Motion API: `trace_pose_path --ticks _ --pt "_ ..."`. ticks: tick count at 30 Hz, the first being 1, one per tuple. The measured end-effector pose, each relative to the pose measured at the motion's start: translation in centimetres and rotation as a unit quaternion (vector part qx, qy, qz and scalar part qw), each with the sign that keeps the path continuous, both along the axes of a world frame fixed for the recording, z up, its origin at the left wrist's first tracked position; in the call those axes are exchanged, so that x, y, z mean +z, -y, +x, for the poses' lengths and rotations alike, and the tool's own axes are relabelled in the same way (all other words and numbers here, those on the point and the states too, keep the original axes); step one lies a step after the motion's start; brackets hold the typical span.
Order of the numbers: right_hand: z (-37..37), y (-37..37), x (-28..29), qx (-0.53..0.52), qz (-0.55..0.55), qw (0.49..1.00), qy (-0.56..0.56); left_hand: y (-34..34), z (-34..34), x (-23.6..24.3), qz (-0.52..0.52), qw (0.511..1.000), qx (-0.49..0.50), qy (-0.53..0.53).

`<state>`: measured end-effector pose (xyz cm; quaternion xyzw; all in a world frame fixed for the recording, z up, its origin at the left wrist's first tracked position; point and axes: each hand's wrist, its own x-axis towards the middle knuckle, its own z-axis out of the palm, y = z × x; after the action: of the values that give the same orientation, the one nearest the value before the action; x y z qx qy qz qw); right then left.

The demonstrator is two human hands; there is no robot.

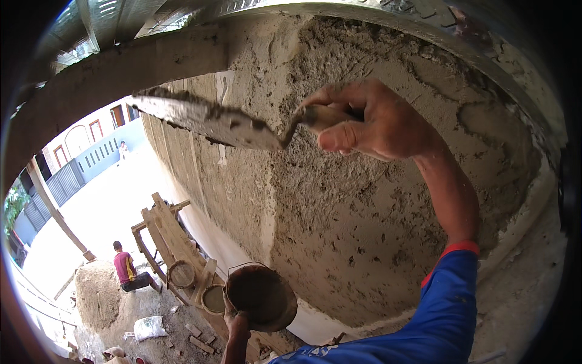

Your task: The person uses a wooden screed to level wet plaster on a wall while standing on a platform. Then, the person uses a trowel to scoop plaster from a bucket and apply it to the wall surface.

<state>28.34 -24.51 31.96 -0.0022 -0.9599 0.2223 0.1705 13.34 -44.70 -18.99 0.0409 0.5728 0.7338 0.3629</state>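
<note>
Trowel (212, 120) above bucket (264, 297); wall (357, 212) behind trowel; heap (97, 294) left.

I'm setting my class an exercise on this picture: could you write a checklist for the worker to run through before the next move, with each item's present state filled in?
1. Trowel held by its handle in the right grip: ok.
2. Bucket supported by the left grip: ok, held at its side.
3. Amount of mortar on the blade: cannot tell; mortar clings to it, but one face is hidden.
4. Wall surface even: not ok; it is rough and pitted in places.
5. Seated person clear of the trowel: ok, well below, by the mound.
6. Footing secure: cannot tell; the feet are not clearly visible.
</note>
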Motion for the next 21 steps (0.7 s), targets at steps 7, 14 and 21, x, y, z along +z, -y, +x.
trace_pose_path --ticks 7,14,21 --pt "8.7 -13.0 2.8 -0.383 0.045 0.897 -0.218 0.0 1.3 -1.5 0.04 0.997 0.05 -0.034" --pt "13.4 -9.1 -6.3 -0.454 0.037 0.86 -0.23 0.8 1.1 -5.1 -0.077 0.996 0.042 -0.012" --pt "10.1 -4.2 -24.0 -0.204 0.017 0.959 0.199 -1.7 2.5 1.5 -0.018 0.999 -0.046 0.023"
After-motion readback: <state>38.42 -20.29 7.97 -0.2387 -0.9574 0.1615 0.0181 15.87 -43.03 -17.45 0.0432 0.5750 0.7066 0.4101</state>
